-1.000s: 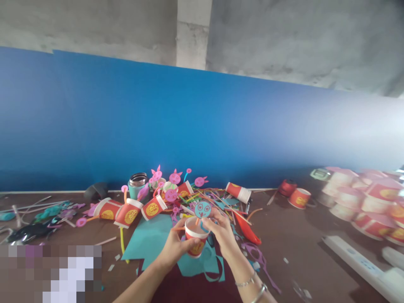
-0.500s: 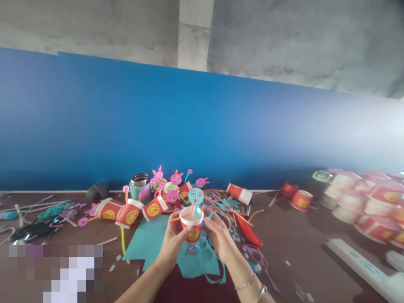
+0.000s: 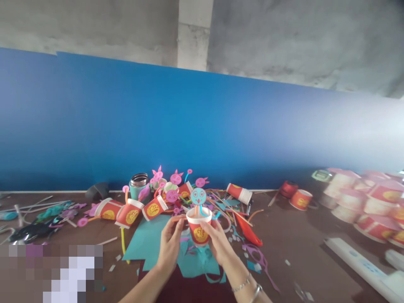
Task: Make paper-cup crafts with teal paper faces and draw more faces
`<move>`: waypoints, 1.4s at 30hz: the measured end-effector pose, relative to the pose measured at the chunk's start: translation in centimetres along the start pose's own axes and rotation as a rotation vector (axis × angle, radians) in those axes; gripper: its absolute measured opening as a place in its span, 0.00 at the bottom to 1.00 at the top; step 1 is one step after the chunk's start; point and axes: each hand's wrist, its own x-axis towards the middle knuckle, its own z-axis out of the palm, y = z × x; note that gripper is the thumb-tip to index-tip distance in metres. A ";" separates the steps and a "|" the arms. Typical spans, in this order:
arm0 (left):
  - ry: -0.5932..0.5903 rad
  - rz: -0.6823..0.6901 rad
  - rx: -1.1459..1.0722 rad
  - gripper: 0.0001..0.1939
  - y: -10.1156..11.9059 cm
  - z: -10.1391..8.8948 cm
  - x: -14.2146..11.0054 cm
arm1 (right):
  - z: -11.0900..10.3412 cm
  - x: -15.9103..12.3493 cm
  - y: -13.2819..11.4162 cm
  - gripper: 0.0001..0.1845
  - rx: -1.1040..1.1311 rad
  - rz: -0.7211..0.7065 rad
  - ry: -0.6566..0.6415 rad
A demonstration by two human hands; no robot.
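Note:
A red paper cup (image 3: pixel 199 230) with a white rim and yellow print is held upright above the table. From it rises a round light-blue paper face (image 3: pixel 198 197) with heart-shaped eyes, and a blue straw-like strip (image 3: pixel 216 215) sticks out to the right. My right hand (image 3: pixel 220 243) grips the cup's right side, thumb across the front. At the cup's left, my left hand (image 3: pixel 170 240) pinches a thin orange straw-like strip (image 3: pixel 180 219) near the rim. Below the cup lie cut sheets of light-blue paper (image 3: pixel 148 237).
Decorated cups (image 3: pixel 129 213) with pink paper faces lie to the left, beside an open steel-and-teal thermos (image 3: pixel 139 185). Behind on the right are stacked cups (image 3: pixel 239 193) and red-handled scissors (image 3: pixel 249 229). Farther right stand many cups (image 3: pixel 378 210) and a white power strip (image 3: pixel 356 263).
The cup has shifted slightly right and down. My right hand has closed onto its side, while my left hand has moved off the cup wall to the orange strip.

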 end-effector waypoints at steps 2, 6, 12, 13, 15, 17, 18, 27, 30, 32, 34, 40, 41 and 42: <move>0.001 -0.004 -0.022 0.15 0.0 0.1 -0.2 | 0.1 0.0 0.0 0.27 0.021 0.002 0.012; -0.002 -0.019 -0.067 0.15 0.0 0.3 -0.4 | 0.2 -0.1 -0.3 0.28 0.039 0.006 0.019; -0.065 -0.085 -0.199 0.18 0.9 -0.5 0.7 | -0.3 -0.3 -1.0 0.20 0.010 0.058 0.018; -0.071 -0.099 -0.240 0.21 1.3 -0.8 1.1 | -0.4 -0.3 -1.0 0.18 -0.004 0.072 0.017; -0.080 -0.155 -0.243 0.23 2.0 -1.3 2.0 | -0.6 -0.3 -1.1 0.17 -0.040 0.096 0.003; -0.116 -0.206 -0.152 0.21 2.8 -1.5 2.5 | -0.6 -0.3 -1.0 0.17 -0.077 0.118 -0.058; -0.165 -0.231 -0.121 0.19 3.2 -1.4 2.6 | -0.6 -0.3 -0.9 0.18 -0.091 0.126 -0.105; -0.225 -0.265 -0.113 0.13 3.2 0.5 1.4 | -0.2 -0.4 0.5 0.22 -0.107 0.148 -0.122; -0.177 -0.264 -0.151 0.13 2.6 0.5 1.3 | 0.0 -0.5 0.5 0.23 -0.081 0.128 -0.094; -0.143 -0.274 -0.158 0.14 2.4 0.5 1.3 | 0.1 -0.5 0.4 0.22 -0.069 0.121 -0.080; -0.120 -0.283 -0.159 0.14 2.3 0.5 1.2 | 0.2 -0.5 0.4 0.21 -0.067 0.118 -0.077; -0.123 -0.282 -0.099 0.14 2.1 0.2 1.4 | 0.1 -0.3 0.7 0.20 -0.076 0.133 -0.046; -0.121 -0.283 -0.079 0.14 2.1 0.2 1.4 | 0.1 -0.3 0.7 0.20 -0.078 0.133 -0.034; -0.119 -0.283 -0.068 0.15 2.1 0.2 1.4 | 0.1 -0.3 0.7 0.20 -0.077 0.129 -0.038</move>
